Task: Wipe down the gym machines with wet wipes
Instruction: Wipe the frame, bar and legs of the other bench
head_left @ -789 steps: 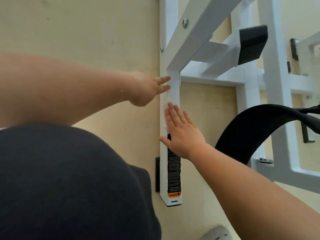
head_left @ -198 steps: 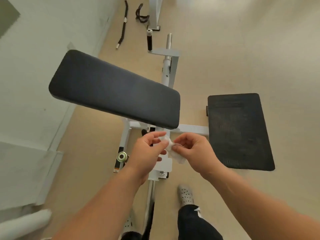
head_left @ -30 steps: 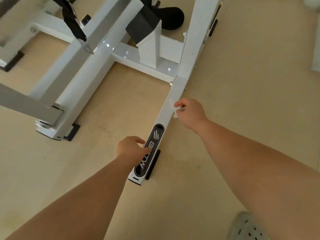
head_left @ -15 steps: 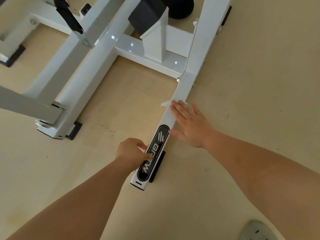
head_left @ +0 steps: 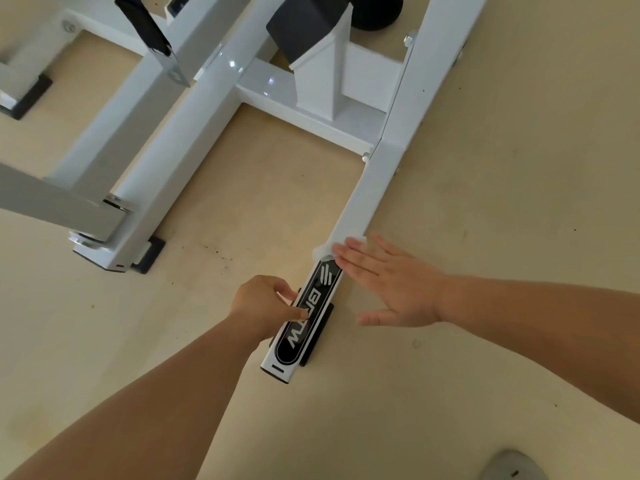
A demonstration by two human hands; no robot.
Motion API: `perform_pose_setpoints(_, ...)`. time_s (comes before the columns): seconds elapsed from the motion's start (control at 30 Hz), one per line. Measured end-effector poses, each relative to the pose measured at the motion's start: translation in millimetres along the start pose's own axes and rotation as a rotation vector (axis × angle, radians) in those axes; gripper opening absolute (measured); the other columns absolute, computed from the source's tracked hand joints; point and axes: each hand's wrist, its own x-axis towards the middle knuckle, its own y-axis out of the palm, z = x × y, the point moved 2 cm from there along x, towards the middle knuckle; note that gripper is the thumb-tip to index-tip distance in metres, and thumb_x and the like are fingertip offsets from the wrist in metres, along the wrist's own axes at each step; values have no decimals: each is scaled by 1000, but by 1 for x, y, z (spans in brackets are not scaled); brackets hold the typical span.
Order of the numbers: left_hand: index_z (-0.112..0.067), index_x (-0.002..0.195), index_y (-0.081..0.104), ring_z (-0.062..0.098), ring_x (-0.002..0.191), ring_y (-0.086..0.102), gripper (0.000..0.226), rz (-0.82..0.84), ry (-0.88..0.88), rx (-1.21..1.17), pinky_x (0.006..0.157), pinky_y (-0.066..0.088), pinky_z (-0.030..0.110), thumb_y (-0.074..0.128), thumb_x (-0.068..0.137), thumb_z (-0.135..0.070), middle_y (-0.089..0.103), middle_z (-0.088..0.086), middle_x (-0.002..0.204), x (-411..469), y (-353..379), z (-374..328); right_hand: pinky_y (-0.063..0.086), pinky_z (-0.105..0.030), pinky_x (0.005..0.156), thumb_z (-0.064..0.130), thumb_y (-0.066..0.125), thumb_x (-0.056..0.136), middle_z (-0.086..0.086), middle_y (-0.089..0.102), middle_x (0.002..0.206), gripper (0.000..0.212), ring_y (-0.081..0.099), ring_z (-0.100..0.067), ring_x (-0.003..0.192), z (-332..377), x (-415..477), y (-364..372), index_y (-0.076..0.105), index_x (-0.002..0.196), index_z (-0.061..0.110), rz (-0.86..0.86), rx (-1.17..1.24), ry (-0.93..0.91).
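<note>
A white steel gym machine frame lies low on the floor, and its near base bar (head_left: pixel 374 188) runs toward me, ending in a black oval logo sticker (head_left: pixel 308 313). My right hand (head_left: pixel 388 282) lies flat with straight fingers on that bar just above the sticker, pressing a white wet wipe (head_left: pixel 323 249) whose edge shows past the fingertips. My left hand (head_left: pixel 266 306) rests against the bar's left side at the sticker, its fingers curled with the thumb and fingertips touching the bar.
Other white frame beams (head_left: pixel 180 133) and a grey arm (head_left: pixel 52 202) cross the upper left. A black pad (head_left: pixel 304 26) sits on a white post at the top. The beige floor (head_left: pixel 485 237) has dark specks. A grey shoe (head_left: pixel 512 465) shows at the bottom right.
A second ago my right hand pinched the wipe beside the bar. It has since laid the wipe flat and slid it down the bar toward the sticker. My left hand has stayed by the sticker.
</note>
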Motion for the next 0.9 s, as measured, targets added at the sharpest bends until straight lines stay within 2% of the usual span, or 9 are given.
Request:
perform_pose_setpoints(0.1,-21,85,72,19,67,68,31,8,-9,-1,55,45,24,95,66,-26,73,3,81,1,0,3,-20,-44,123,83,-8,88,5,-30,166,95,-28,-12,153,-23,12,-1,-18,160,21,-12,-21,7)
perform_pose_setpoints(0.23,-24,88,72,22,76,72,31,-11,-14,5,55,47,24,94,67,-28,72,0,86,-1,3,7,-9,-52,124,87,-13,78,3,-22,168,110,-14,-17,157,-96,46,-41,-5,164,19,-105,70,445)
perform_pose_setpoints(0.33,-23,91,71,17,72,69,30,-34,-14,-3,52,43,21,93,70,-27,70,-2,87,-2,4,6,-7,-51,127,85,-1,79,0,-19,170,109,-17,-17,157,-109,54,-52,-4,164,16,-108,211,567)
perform_pose_setpoints(0.47,-24,92,71,9,71,63,28,-39,-7,-9,54,39,20,91,72,-28,69,-3,88,-4,5,4,-3,-50,127,91,-10,77,-5,-24,168,117,-21,-22,156,-62,36,-25,-10,162,12,-68,127,363)
perform_pose_setpoints(0.57,-25,91,71,10,69,63,28,-42,-1,-25,52,39,20,92,72,-27,69,-3,88,-4,5,4,-15,-45,125,86,-6,86,-1,-28,167,103,-28,-18,154,-11,10,0,-15,161,16,-2,36,21)
perform_pose_setpoints(0.63,-25,91,72,11,70,63,29,-43,-1,-35,54,41,21,92,71,-27,68,-3,87,-3,6,5,-21,-42,123,84,-8,87,4,-28,167,98,-28,-14,153,-13,8,5,-18,160,20,21,0,-65)
perform_pose_setpoints(0.7,-24,92,72,11,71,63,29,-46,-2,-45,56,42,23,93,70,-26,68,-2,87,-3,6,7,-18,-45,124,85,-13,83,6,-29,165,100,-24,-14,155,-37,22,-7,-17,161,22,-26,4,47)
perform_pose_setpoints(0.8,-23,92,72,12,69,64,29,-44,0,-52,55,42,23,92,71,-27,69,-1,88,-2,7,8,-9,-52,126,82,-2,86,7,-26,167,99,-18,-15,156,-78,41,-33,-9,163,21,-107,156,457)
perform_pose_setpoints(0.9,-23,94,73,12,68,64,30,-46,5,-62,55,43,23,92,72,-26,68,-2,87,-1,8,9,-7,-50,127,81,5,87,3,-21,170,101,-19,-18,156,-65,51,-35,-6,163,17,-125,236,543)
